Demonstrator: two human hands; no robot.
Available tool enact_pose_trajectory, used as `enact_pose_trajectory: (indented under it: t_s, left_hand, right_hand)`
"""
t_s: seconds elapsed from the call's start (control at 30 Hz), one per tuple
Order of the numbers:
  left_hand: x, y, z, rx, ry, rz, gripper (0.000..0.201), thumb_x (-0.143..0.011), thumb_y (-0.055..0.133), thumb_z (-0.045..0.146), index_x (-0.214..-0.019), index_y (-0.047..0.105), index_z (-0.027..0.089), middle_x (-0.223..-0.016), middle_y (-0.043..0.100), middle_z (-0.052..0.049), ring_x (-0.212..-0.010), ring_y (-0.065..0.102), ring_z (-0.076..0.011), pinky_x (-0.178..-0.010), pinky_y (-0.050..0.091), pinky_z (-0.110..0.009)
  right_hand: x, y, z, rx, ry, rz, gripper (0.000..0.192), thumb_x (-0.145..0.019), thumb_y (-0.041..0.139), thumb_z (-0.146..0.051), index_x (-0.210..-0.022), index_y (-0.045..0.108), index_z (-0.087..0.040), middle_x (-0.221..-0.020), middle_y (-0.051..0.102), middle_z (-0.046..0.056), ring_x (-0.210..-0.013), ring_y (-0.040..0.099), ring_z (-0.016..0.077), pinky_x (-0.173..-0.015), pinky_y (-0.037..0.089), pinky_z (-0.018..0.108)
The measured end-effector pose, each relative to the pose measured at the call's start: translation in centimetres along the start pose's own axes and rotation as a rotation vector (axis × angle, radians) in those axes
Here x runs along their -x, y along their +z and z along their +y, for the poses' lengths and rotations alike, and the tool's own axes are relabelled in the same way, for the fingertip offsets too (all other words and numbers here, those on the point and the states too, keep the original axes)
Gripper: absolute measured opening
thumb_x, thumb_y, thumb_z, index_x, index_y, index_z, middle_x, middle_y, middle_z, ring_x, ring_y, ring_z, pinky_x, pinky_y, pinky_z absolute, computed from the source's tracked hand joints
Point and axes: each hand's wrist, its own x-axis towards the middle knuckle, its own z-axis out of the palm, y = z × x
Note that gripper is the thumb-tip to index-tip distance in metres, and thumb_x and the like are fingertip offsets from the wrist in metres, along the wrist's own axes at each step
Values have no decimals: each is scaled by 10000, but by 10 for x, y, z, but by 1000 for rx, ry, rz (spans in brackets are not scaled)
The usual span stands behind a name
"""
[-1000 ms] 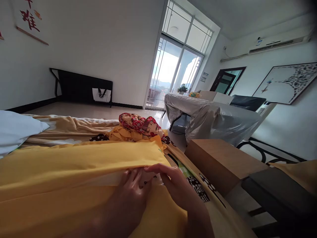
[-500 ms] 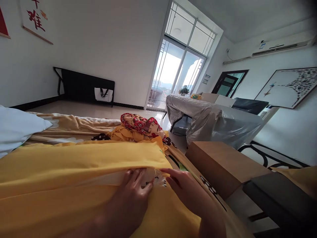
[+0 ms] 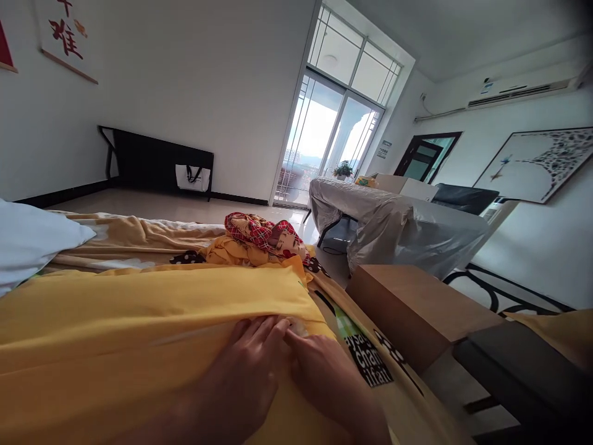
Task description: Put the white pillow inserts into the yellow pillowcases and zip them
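A large yellow sheet lies spread over the bed in front of me, with a folded edge running across it. My left hand rests flat on the sheet, fingers pointing at the fold near its right corner. My right hand lies beside it, fingertips pressed to the same spot on the fold. The two hands touch at the fingertips. Whether the fingers pinch the cloth is hard to tell. A printed bedcover with black lettering shows under the sheet's right edge.
A bundle of red patterned and yellow cloth lies further up the bed. A white pillow is at the left. A brown box stands right of the bed, a dark bench beyond it, and a covered table near the glass door.
My right hand has slid left to meet my left hand at the fold. The pale underside strip and the small printed patch that showed earlier are now covered by yellow cloth.
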Motion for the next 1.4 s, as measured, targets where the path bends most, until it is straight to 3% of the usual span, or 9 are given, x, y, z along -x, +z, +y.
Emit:
enact_pose_trajectory:
  t_s: [0.17,0.3,0.43,0.6,0.7,0.8,0.97,1.23,1.4]
  left_hand:
    - [-10,2,-5,-52,101,-31,630,-767,406,75,-1362,421,279,-1397,481,25,-1284,405,-171,-1112,291,-355]
    - [-15,1,-11,-132,100,-54,554,-820,399,117,-1370,440,167,-1412,480,-31,-1295,403,-187,-1129,265,-359]
    - [-11,1,-19,-250,122,-51,515,-839,379,95,-1343,480,121,-1386,507,-70,-1285,423,-200,-1131,268,-362]
    - [-8,0,-20,-370,159,-26,374,-865,408,148,-1176,611,100,-1305,568,-124,-1202,505,-260,-1069,366,-422]
    - [-17,-5,-12,-377,65,-75,307,-906,407,225,-1061,653,125,-1163,644,-123,-1069,587,-268,-941,477,-441]
    - [-30,-9,-6,-419,-28,-180,246,-891,429,156,-969,661,131,-1011,678,-107,-938,632,-269,-810,531,-441]
    - [-38,-13,-2,-505,-47,-227,304,-834,382,3,-951,641,113,-972,672,-112,-907,642,-263,-783,535,-423]
    - [-21,-34,0,-609,-75,-198,360,-793,335,-53,-904,627,127,-902,665,-108,-808,653,-243,-696,526,-374]
    - [-18,-34,-7,-766,40,-109,315,-771,389,-49,-847,640,126,-817,659,-104,-727,628,-245,-637,474,-352]
  right_hand:
    - [6,-2,2,-41,1,-22,363,-758,429,-118,-1005,687,-185,-909,723,90,-820,655,221,-666,377,287]
    - [22,-16,20,-144,49,-5,429,-788,440,-156,-1148,648,-261,-768,700,20,-687,617,167,-620,363,259]
    - [21,-23,38,-174,218,172,389,-860,426,-291,-1199,612,-247,-664,624,1,-604,550,163,-588,342,263]
    - [0,-19,32,-252,79,149,323,-855,451,-251,-1136,611,-256,-647,579,-29,-605,502,138,-598,316,245]
    - [-13,-14,29,-247,101,167,239,-823,470,-202,-1012,611,-236,-617,549,-46,-592,471,125,-585,282,240]
    - [-20,-10,31,-266,111,167,157,-804,476,-189,-915,581,-227,-601,526,-58,-587,457,113,-576,261,234]
    - [-22,-7,37,-325,81,143,128,-768,490,-157,-868,533,-225,-578,492,-80,-561,424,96,-555,242,221]
    - [-20,-8,37,-322,31,162,187,-763,474,-122,-871,594,-218,-584,488,-71,-562,401,91,-558,241,218]
    - [-21,-5,35,-281,3,138,239,-725,457,-74,-870,585,-214,-572,482,-70,-563,393,92,-544,223,220]
